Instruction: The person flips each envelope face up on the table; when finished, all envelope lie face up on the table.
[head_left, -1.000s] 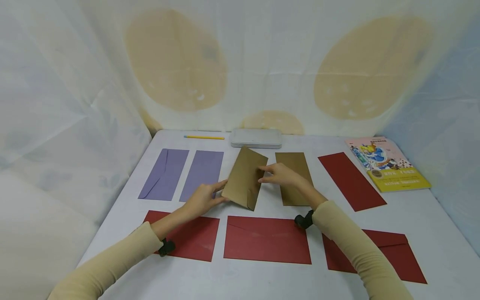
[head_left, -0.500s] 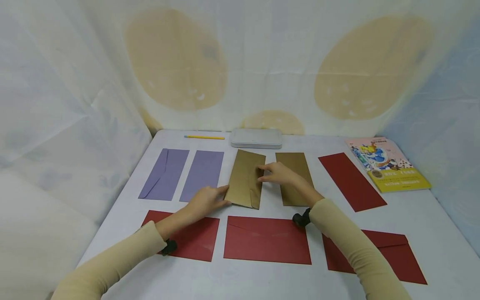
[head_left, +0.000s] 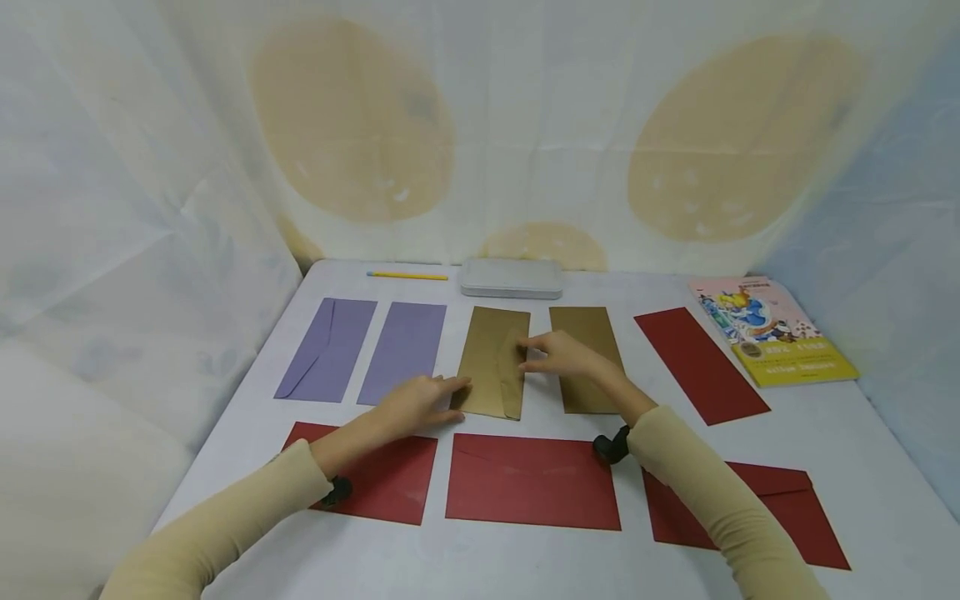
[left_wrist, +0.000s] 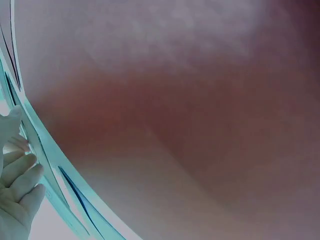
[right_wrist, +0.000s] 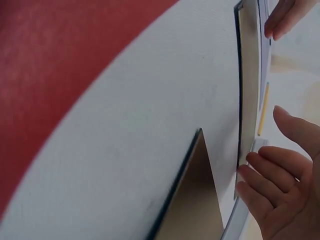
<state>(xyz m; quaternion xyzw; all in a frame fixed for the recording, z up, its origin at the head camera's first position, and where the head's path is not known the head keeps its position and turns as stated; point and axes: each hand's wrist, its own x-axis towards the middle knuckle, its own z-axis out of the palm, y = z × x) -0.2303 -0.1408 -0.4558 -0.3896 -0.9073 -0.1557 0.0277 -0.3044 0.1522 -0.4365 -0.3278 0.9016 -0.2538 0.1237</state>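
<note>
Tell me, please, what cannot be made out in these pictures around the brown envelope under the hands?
- Head view: the book cover's small print is too small to read.
- Head view: the right hand covers part of the second brown envelope.
- Left wrist view: nearly all a reddish blur; the left hand is cut off by the edge.
- Right wrist view: the brown envelope shows only edge-on.
- Tin: contents hidden, lid closed.

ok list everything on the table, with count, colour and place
purple envelopes: 2, purple, back left, side by side
gold envelopes: 2, gold, back middle; both hands touch the left one
red envelopes: 4, red, three along the front, one back right
pencil: 1, yellow, back edge, left of the tin
tin: 1, grey, back middle
book: 1, yellow and pink cover, back right
table: 1, white
left hand: fingers flat at the gold envelope's near left corner
right hand: fingers on its right edge
</note>
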